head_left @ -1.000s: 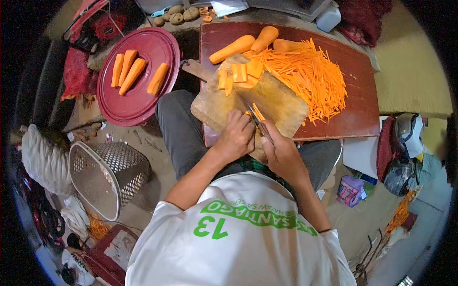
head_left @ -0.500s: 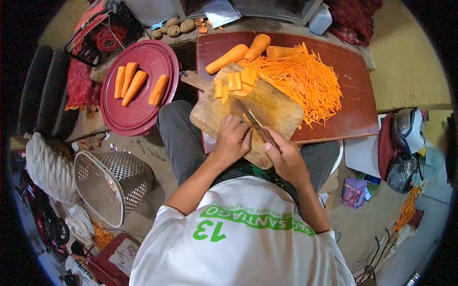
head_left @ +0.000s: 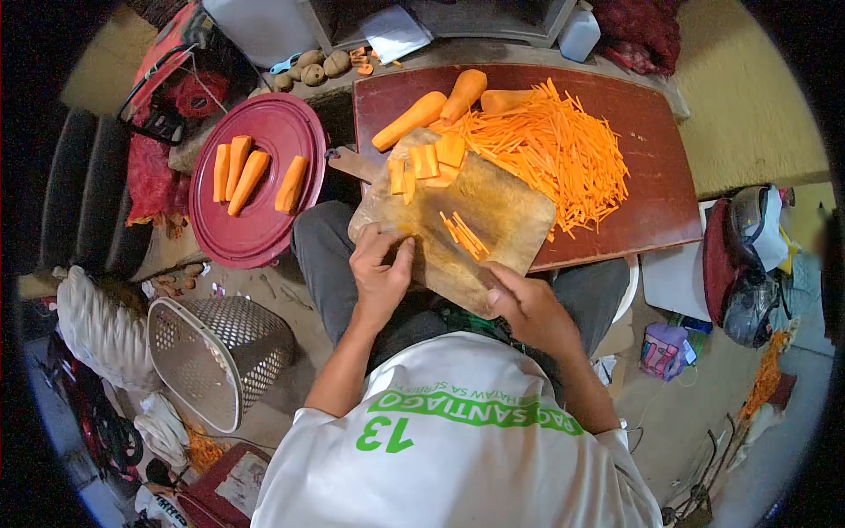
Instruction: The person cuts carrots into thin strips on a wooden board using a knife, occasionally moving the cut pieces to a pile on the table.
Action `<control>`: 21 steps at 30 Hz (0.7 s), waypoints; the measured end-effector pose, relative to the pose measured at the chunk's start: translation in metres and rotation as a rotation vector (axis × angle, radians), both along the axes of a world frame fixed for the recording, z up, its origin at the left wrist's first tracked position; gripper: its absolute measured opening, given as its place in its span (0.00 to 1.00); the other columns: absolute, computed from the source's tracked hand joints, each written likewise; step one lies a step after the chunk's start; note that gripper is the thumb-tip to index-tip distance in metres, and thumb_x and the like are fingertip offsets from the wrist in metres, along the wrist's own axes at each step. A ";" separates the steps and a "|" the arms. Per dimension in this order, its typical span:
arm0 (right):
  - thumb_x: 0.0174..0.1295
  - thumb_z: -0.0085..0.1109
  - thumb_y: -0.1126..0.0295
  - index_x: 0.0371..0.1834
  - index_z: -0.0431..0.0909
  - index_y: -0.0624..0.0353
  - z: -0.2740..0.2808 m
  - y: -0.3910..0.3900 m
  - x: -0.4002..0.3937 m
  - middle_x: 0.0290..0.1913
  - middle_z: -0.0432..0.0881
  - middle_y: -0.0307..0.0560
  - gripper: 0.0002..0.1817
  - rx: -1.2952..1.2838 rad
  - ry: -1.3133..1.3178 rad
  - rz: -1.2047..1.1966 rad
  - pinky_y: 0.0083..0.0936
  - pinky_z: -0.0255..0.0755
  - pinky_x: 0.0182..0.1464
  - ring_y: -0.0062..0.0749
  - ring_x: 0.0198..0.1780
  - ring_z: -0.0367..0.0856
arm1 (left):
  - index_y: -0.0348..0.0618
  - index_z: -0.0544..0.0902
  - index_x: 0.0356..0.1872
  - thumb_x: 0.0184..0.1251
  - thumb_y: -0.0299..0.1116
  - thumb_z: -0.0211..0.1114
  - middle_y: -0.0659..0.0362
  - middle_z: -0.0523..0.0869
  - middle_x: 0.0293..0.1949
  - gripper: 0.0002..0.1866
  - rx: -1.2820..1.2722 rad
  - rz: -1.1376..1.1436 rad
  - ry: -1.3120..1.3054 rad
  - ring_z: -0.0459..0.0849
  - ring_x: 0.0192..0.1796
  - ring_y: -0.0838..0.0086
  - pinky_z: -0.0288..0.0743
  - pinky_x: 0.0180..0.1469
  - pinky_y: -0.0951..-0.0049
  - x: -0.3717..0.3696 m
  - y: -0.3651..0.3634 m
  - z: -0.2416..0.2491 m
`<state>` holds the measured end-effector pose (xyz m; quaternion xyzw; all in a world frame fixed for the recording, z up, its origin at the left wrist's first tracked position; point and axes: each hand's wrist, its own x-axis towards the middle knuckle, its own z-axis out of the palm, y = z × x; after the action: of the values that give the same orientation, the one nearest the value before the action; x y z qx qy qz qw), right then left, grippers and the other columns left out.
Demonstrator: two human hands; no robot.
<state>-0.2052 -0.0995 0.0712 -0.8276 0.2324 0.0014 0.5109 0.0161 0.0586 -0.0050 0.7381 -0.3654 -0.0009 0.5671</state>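
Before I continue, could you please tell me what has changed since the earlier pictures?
The left hand has moved left, letting go of the sticks, which now lie uncovered on the board. The right hand has drawn slightly back. The slabs, the heap and the carrots on the lid stayed in place.

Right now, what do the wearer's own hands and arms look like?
The left hand and right hand are bare, with no gloves, watch or bracelet showing. The forearms are uncovered below the short sleeves of a white shirt, which has green markings, including the number 13.
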 end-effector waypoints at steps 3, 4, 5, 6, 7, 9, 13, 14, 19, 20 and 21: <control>0.80 0.59 0.68 0.74 0.78 0.70 -0.005 -0.032 -0.009 0.60 0.91 0.65 0.24 -0.084 -0.055 -0.043 0.37 0.81 0.65 0.46 0.62 0.92 | 0.32 0.91 0.41 0.62 0.19 0.77 0.49 0.86 0.38 0.07 0.061 0.006 0.023 0.86 0.40 0.56 0.80 0.45 0.62 0.000 0.008 0.003; 0.80 0.60 0.68 0.73 0.79 0.70 -0.005 -0.046 -0.012 0.60 0.91 0.65 0.24 -0.125 -0.081 -0.061 0.36 0.81 0.65 0.45 0.61 0.92 | 0.33 0.92 0.42 0.63 0.18 0.77 0.50 0.87 0.38 0.08 0.077 -0.015 0.016 0.87 0.41 0.58 0.80 0.47 0.64 -0.001 0.009 0.005; 0.79 0.61 0.68 0.73 0.80 0.70 -0.006 -0.062 -0.013 0.59 0.91 0.64 0.24 -0.140 -0.063 -0.064 0.36 0.82 0.65 0.44 0.61 0.93 | 0.33 0.92 0.43 0.63 0.18 0.76 0.51 0.88 0.39 0.08 0.093 -0.036 0.008 0.88 0.43 0.61 0.81 0.49 0.66 -0.003 0.009 0.010; 0.78 0.62 0.68 0.72 0.81 0.70 -0.006 -0.078 -0.012 0.59 0.92 0.63 0.24 -0.153 -0.046 -0.070 0.35 0.82 0.64 0.43 0.60 0.93 | 0.33 0.92 0.44 0.64 0.17 0.76 0.52 0.89 0.40 0.09 0.108 -0.059 -0.001 0.90 0.44 0.63 0.82 0.50 0.68 -0.004 0.009 0.012; 0.78 0.63 0.68 0.72 0.81 0.69 -0.005 -0.092 -0.010 0.58 0.92 0.62 0.23 -0.167 -0.029 -0.077 0.35 0.82 0.64 0.42 0.59 0.93 | 0.33 0.92 0.44 0.64 0.17 0.76 0.52 0.89 0.39 0.08 0.099 -0.071 -0.004 0.90 0.43 0.63 0.82 0.50 0.68 -0.007 0.007 0.010; 0.76 0.65 0.67 0.71 0.83 0.66 0.000 -0.114 0.000 0.57 0.93 0.64 0.23 -0.262 -0.049 -0.066 0.39 0.83 0.64 0.50 0.60 0.94 | 0.33 0.92 0.43 0.64 0.18 0.76 0.52 0.89 0.38 0.07 0.080 -0.093 -0.013 0.89 0.43 0.62 0.81 0.48 0.67 -0.013 0.002 0.006; 0.75 0.67 0.66 0.71 0.83 0.65 0.008 -0.142 0.007 0.58 0.93 0.64 0.24 -0.367 -0.106 -0.102 0.40 0.84 0.64 0.54 0.60 0.94 | 0.34 0.92 0.40 0.63 0.19 0.78 0.50 0.87 0.36 0.06 0.104 -0.152 -0.077 0.88 0.40 0.57 0.81 0.44 0.63 -0.018 -0.005 0.014; 0.76 0.67 0.66 0.71 0.83 0.65 0.008 -0.148 0.005 0.58 0.93 0.65 0.24 -0.345 -0.147 -0.150 0.39 0.84 0.63 0.51 0.59 0.94 | 0.33 0.91 0.39 0.62 0.20 0.78 0.49 0.86 0.36 0.06 0.076 -0.154 -0.094 0.87 0.40 0.55 0.80 0.45 0.61 -0.019 -0.007 0.017; 0.78 0.65 0.66 0.74 0.82 0.64 0.010 -0.152 -0.007 0.59 0.93 0.64 0.24 -0.155 -0.174 -0.413 0.34 0.83 0.61 0.38 0.57 0.94 | 0.34 0.91 0.39 0.64 0.22 0.78 0.49 0.86 0.36 0.06 0.166 -0.211 -0.063 0.86 0.41 0.53 0.78 0.46 0.58 -0.013 -0.010 0.019; 0.78 0.65 0.66 0.74 0.82 0.64 0.010 -0.147 -0.006 0.59 0.93 0.63 0.24 -0.246 -0.147 -0.397 0.34 0.83 0.61 0.38 0.57 0.94 | 0.34 0.90 0.40 0.65 0.23 0.77 0.49 0.86 0.36 0.05 0.192 -0.228 -0.045 0.86 0.41 0.53 0.78 0.46 0.58 -0.012 -0.013 0.019; 0.79 0.65 0.66 0.74 0.82 0.64 0.010 -0.141 -0.004 0.60 0.93 0.63 0.24 -0.338 -0.121 -0.380 0.34 0.83 0.61 0.38 0.57 0.94 | 0.35 0.91 0.40 0.65 0.23 0.77 0.49 0.86 0.36 0.05 0.193 -0.240 -0.070 0.85 0.41 0.53 0.77 0.47 0.58 -0.011 -0.016 0.020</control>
<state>-0.2096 -0.2404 0.0807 -0.8412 0.3497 -0.1831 0.3696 0.0051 0.0424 0.0147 0.7398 -0.4688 -0.0779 0.4764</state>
